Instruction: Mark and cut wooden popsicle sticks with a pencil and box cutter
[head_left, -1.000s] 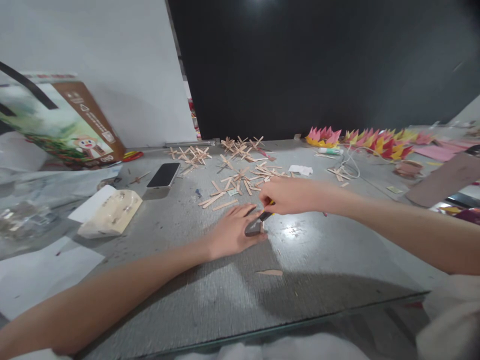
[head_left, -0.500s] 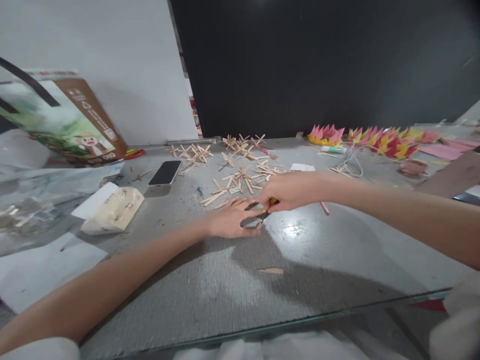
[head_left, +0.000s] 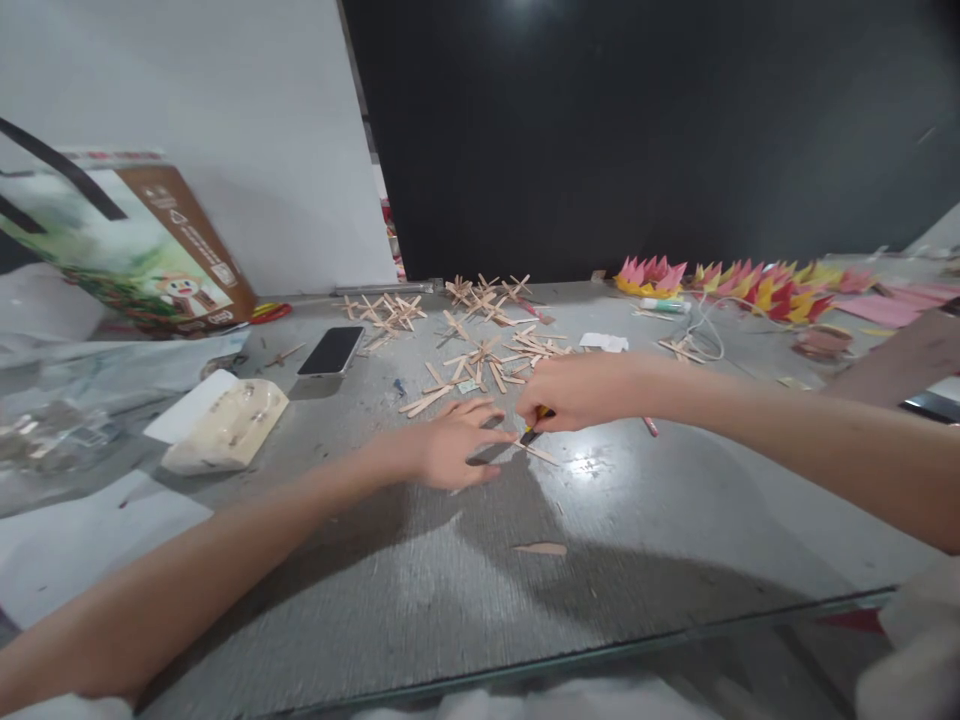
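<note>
My right hand (head_left: 566,392) is closed around a yellow utility knife (head_left: 531,433), its dark blade pointing down at a thin wooden stick (head_left: 540,455) on the table. Much of the knife's handle is hidden in the fist. My left hand (head_left: 457,445) lies low over the tabletop with fingers spread, one fingertip at the stick's left end; whether it presses on the stick I cannot tell. Nearer the front edge lies a loose pointed sliver of wood (head_left: 541,548). Just beyond the hands are scattered wooden sticks (head_left: 484,355), many crossed into star shapes.
To the left are a phone (head_left: 331,350), a cream-coloured packet (head_left: 227,425), white paper (head_left: 97,540) and a printed carrier bag (head_left: 150,250). Pink and yellow paper crowns (head_left: 652,275), a glue stick (head_left: 666,305) and a white cable (head_left: 709,330) lie back right. The table edge (head_left: 600,655) is in front.
The stick, mostly covered before, now shows to the right of the blade. My left hand has shifted slightly left and down; my right hand still grips the knife.
</note>
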